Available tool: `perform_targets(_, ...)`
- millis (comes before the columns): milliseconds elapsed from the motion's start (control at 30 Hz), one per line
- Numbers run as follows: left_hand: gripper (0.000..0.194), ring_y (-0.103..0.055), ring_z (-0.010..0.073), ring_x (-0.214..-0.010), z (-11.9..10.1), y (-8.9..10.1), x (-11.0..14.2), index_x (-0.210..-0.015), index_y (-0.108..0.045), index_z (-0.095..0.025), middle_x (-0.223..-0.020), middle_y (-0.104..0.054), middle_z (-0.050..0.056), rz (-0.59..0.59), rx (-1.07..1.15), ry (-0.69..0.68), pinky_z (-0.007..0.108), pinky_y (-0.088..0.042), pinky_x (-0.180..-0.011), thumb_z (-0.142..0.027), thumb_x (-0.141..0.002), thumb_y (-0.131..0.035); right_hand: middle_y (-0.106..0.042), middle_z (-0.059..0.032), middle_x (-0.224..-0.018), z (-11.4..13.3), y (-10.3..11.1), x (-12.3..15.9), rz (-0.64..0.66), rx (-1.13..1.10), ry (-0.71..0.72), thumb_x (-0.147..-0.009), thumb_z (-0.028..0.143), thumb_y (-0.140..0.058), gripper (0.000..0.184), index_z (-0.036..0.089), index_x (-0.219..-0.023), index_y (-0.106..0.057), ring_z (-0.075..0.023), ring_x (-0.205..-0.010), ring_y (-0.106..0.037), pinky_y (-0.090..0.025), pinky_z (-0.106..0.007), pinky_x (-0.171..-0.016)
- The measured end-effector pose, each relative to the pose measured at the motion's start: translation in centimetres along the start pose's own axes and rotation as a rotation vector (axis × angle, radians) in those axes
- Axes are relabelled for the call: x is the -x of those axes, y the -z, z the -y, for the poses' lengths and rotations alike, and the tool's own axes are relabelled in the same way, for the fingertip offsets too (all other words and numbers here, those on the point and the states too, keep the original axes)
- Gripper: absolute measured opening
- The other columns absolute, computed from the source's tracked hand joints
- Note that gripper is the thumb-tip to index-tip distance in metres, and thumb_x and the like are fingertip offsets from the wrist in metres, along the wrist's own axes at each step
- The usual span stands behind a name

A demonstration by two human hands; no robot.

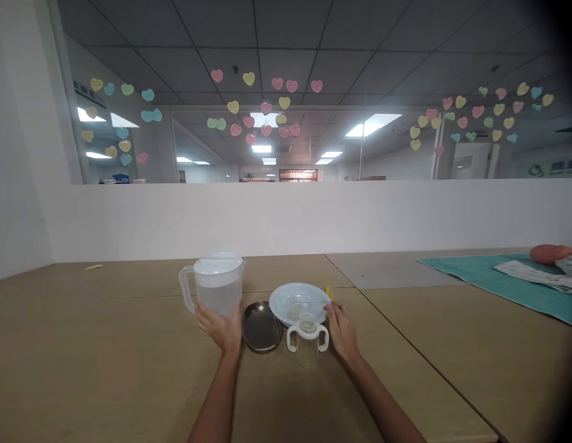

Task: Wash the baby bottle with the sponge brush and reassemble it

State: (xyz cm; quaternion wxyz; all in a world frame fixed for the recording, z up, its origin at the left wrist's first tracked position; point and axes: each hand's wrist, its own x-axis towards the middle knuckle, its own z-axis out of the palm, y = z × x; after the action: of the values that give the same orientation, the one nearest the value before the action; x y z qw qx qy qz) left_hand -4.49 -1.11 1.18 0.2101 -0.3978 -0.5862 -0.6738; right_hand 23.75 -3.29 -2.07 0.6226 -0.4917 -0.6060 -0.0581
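Observation:
A translucent white plastic pitcher stands upright on the table, its handle to the left. My left hand is wrapped round its lower front, thumb on the right side. At the right rim of a white bowl, my right hand pinches a thin, stick-like thing that reaches over the bowl. A small clear item lies in the bowl, its kind unclear. In front of the bowl stands a clear baby bottle with two white handles and an open neck. Between pitcher and bottle sits a round dark metal tray.
Something yellow shows partly behind my right hand. A teal cloth with a patterned cloth and an orange-red object lies at the far right. A white wall with windows above bounds the table's back.

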Motion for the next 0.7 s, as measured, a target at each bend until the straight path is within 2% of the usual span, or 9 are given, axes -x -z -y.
perform_targets(133,0.095,-0.029,0.0459,-0.13,-0.5,0.2,0.1,-0.143,-0.014,-0.016,-0.144,-0.029,0.024,0.027,0.004,-0.099,0.066,-0.026,-0.102,-0.051,-0.072,-0.067,-0.065,-0.0052,-0.078,1.0,1.0,0.1,0.091,-0.094,-0.024,-0.096,0.038,-0.03,0.042,0.019,-0.078,-0.062,-0.0185,-0.076,-0.06,-0.044,-0.029,-0.071)
perform_targets(233,0.095,-0.029,0.0426,-0.131,-1.0,0.1,0.3,-0.141,-0.018,-0.01,-0.142,-0.031,0.026,0.083,-0.034,-0.177,0.063,-0.025,-0.104,-0.056,-0.072,-0.064,-0.06,-0.0035,-0.064,1.4,1.2,0.5,0.135,-0.059,0.12,-0.096,0.036,-0.031,0.044,0.018,-0.064,-0.057,-0.0164,-0.064,-0.055,-0.04,-0.028,-0.068)
perform_targets(367,0.095,-0.028,0.0389,-0.133,-1.0,-0.4,0.5,-0.142,-0.018,-0.008,-0.141,-0.033,0.027,0.147,-0.013,-0.37,0.057,-0.026,-0.106,-0.055,-0.072,-0.064,-0.052,-0.0015,-0.054,1.6,1.0,0.9,0.112,0.037,0.279,-0.095,0.031,-0.036,0.045,0.018,-0.055,-0.05,-0.0131,-0.055,-0.048,-0.034,-0.025,-0.061)
perform_targets(533,0.082,-0.024,0.0364,-0.137,-0.7,-0.7,1.1,-0.141,-0.023,-0.011,-0.144,-0.031,0.025,0.214,-0.031,-0.575,0.056,-0.026,-0.107,-0.046,-0.078,-0.062,-0.048,-0.0005,-0.05,1.6,0.9,0.9,0.068,0.11,0.296,-0.095,0.03,-0.037,0.046,0.018,-0.051,-0.046,-0.0109,-0.049,-0.045,-0.03,-0.024,-0.054)
perform_targets(700,0.076,-0.024,0.0345,-0.137,-0.5,-0.9,1.5,-0.14,-0.027,-0.014,-0.143,-0.034,0.023,0.276,-0.024,-0.645,0.057,-0.024,-0.108,-0.043,-0.08,-0.061,-0.048,0.0,-0.048,1.9,1.0,0.9,0.059,0.147,0.301,-0.095,0.029,-0.036,0.048,0.018,-0.049,-0.046,-0.0094,-0.046,-0.042,-0.028,-0.024,-0.052)
